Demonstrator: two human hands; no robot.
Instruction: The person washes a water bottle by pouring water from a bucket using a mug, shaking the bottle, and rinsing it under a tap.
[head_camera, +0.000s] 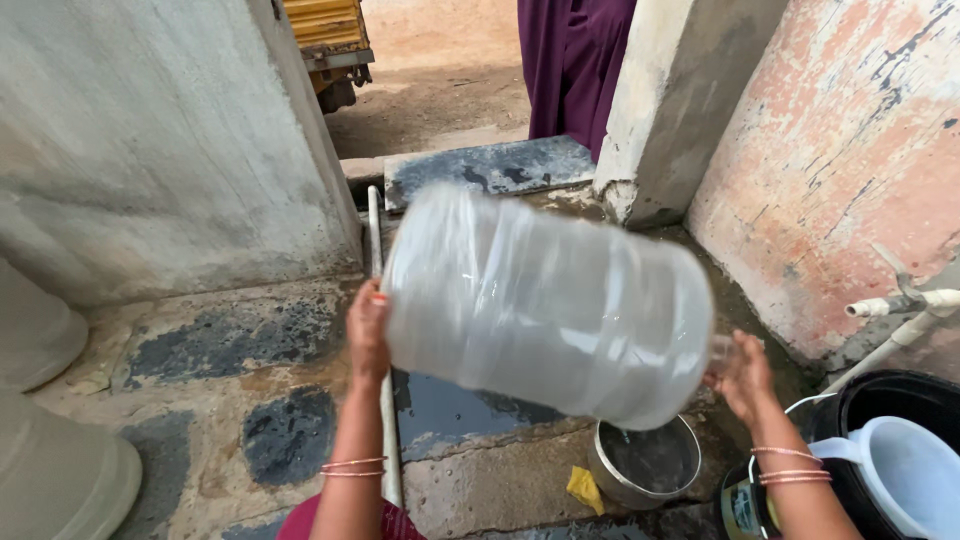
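A large clear plastic water jug (545, 305) is held sideways in the air in front of me, blurred by motion, with some water inside. My left hand (367, 330) presses flat against its base end on the left. Its neck end on the right is cupped by my right hand (742, 378). Both wrists wear thin bangles. Below the neck end, a round steel pot (648, 462) stands on the wet stone floor.
A yellow scrap (584, 489) lies beside the pot. A black bucket (893, 400) with a white jug (905, 470) in it is at the right, under white pipes (900, 305). A thin pipe (375, 230) runs along the floor. A person in purple cloth (570, 60) stands in the doorway.
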